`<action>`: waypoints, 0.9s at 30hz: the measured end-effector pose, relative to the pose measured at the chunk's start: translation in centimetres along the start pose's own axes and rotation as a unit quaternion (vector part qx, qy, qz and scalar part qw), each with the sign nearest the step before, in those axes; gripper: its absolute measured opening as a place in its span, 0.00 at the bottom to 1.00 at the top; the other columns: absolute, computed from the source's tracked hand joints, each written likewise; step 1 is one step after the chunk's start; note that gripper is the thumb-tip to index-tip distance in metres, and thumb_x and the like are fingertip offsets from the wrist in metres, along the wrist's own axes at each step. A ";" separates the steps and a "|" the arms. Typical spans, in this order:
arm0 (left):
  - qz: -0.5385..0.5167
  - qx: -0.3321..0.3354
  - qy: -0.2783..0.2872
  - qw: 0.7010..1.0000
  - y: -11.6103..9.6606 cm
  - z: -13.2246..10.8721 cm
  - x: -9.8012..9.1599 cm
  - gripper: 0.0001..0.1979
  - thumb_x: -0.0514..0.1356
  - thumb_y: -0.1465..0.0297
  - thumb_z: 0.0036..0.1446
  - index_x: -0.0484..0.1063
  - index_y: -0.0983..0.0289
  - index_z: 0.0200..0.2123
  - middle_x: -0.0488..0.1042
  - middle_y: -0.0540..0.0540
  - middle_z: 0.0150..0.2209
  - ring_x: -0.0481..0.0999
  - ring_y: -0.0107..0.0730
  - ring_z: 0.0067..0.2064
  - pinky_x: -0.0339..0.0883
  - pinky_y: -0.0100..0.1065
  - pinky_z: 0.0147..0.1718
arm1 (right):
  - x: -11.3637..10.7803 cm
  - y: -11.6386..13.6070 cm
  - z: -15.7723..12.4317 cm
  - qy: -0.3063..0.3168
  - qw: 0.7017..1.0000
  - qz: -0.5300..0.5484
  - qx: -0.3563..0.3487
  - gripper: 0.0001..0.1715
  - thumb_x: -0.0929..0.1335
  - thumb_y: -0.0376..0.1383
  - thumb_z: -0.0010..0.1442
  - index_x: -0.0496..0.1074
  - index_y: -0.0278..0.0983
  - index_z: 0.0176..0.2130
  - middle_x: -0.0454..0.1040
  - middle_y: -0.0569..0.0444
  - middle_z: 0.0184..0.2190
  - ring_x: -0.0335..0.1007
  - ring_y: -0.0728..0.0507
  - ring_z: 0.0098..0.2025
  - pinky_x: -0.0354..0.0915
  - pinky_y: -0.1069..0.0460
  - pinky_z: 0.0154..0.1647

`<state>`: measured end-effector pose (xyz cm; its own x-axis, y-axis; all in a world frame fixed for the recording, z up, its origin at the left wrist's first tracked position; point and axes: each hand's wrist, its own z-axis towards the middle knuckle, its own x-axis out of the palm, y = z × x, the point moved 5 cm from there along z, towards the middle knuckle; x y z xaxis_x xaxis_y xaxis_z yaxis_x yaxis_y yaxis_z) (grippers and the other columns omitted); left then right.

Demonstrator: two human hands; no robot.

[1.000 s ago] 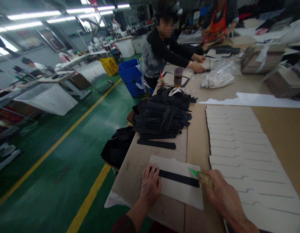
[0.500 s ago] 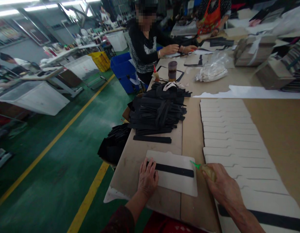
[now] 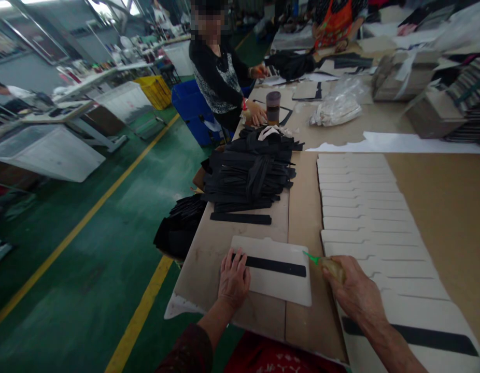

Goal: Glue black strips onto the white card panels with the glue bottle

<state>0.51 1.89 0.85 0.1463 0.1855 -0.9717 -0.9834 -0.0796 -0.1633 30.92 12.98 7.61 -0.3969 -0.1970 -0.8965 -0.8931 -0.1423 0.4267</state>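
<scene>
A pale rectangular board (image 3: pixel 274 292) lies on the table near its front edge. Across it runs a black strip (image 3: pixel 279 266). My left hand (image 3: pixel 234 277) rests flat on the board's left side, fingers spread over the strip's left end. In my right hand (image 3: pixel 354 287) is a yellowish squeeze bottle (image 3: pixel 334 270) with a green nozzle (image 3: pixel 313 258), my fingers wrapped round it. The nozzle points left, its tip at the board's upper right corner. Under my right forearm, another black strip (image 3: pixel 430 339) crosses the nearest of the overlapping pale boards (image 3: pixel 395 280).
A heap of black strips (image 3: pixel 243 178) sits beyond the board, with one loose strip (image 3: pixel 240 218) before it. Farther back stand a lidded cup (image 3: pixel 273 109) and a clear plastic bag (image 3: pixel 339 106). A co-worker (image 3: pixel 220 77) stands at the table's far left side.
The view has shifted slightly. Both my hands keep nearly the same place over the board. The co-worker has leaned, bringing one hand down beside the cup, onto the small red-tipped bottle there.
</scene>
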 end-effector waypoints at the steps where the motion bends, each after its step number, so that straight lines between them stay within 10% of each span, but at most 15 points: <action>1: 0.001 0.001 0.000 1.000 0.0 0.0 0.0 0.21 0.54 0.74 0.61 0.65 0.66 0.58 0.63 0.61 0.65 0.50 0.54 0.69 0.56 0.57 0.62 | 0.1 0.1 -0.1 0.002 1.000 0.004 -0.003 0.16 0.59 0.47 0.65 0.66 0.42 0.45 0.71 0.52 0.44 0.71 0.41 0.34 0.61 0.48 0.30; 12: 0.007 0.004 -0.004 1.000 0.2 0.1 0.3 0.21 0.54 0.73 0.61 0.65 0.66 0.58 0.63 0.61 0.64 0.52 0.54 0.69 0.55 0.56 0.62 | 1.4 -0.2 -0.4 -0.026 0.979 0.189 0.079 0.20 0.66 0.51 0.57 0.69 0.42 0.42 0.74 0.54 0.37 0.70 0.41 0.36 0.64 0.46 0.36; 16: 0.004 0.013 -0.023 1.000 0.4 0.3 0.5 0.21 0.54 0.72 0.62 0.64 0.66 0.58 0.62 0.64 0.64 0.53 0.55 0.68 0.56 0.57 0.61 | 2.4 -1.8 -1.7 -0.033 0.847 0.482 0.221 0.26 0.74 0.52 0.46 0.66 0.41 0.39 0.70 0.60 0.26 0.66 0.45 0.27 0.64 0.50 0.26; 22: -0.036 0.026 -0.076 0.996 1.2 0.3 0.9 0.22 0.53 0.67 0.63 0.60 0.68 0.58 0.62 0.69 0.60 0.59 0.55 0.64 0.58 0.57 0.60 | -3.6 -9.5 -7.1 -0.159 0.725 0.589 0.320 0.33 0.80 0.48 0.36 0.67 0.41 0.37 0.72 0.59 0.31 0.67 0.48 0.28 0.64 0.56 0.21; 27: -0.077 0.014 -0.083 0.993 2.0 1.3 0.0 0.22 0.52 0.64 0.63 0.58 0.67 0.58 0.63 0.69 0.57 0.63 0.53 0.60 0.63 0.56 0.56 | -7.8 -15.0 -12.3 -0.210 0.749 0.534 0.332 0.34 0.80 0.50 0.35 0.69 0.39 0.39 0.74 0.54 0.33 0.69 0.45 0.29 0.67 0.54 0.21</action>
<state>-1.60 3.00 0.77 0.2770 0.3526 -0.8938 -0.9539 -0.0110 -0.3000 50.02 4.75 9.66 -0.8673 0.4868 -0.1040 0.1277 0.4196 0.8987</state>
